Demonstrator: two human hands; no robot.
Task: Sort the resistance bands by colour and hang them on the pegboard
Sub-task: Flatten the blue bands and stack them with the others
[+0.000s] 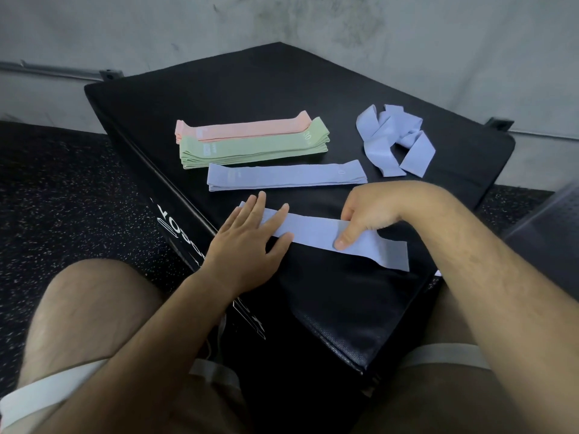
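A lilac band [316,228] lies flat across the near part of the black padded box [257,89]. My left hand [250,236] presses flat on its left end with straight fingers. My right hand [363,211] bears down on its middle with the thumb and curled fingers. Beyond it lies a folded lilac stack [285,176], then a green stack [253,148] and a pink stack [241,130]. A loose tangle of lilac bands [394,139] sits at the far right. No pegboard is in view.
The box stands in a corner against a grey concrete wall [313,23], with speckled black floor [62,195] to the left. My bare knees flank the box's near corner. A dark bin edge [551,227] shows at the right.
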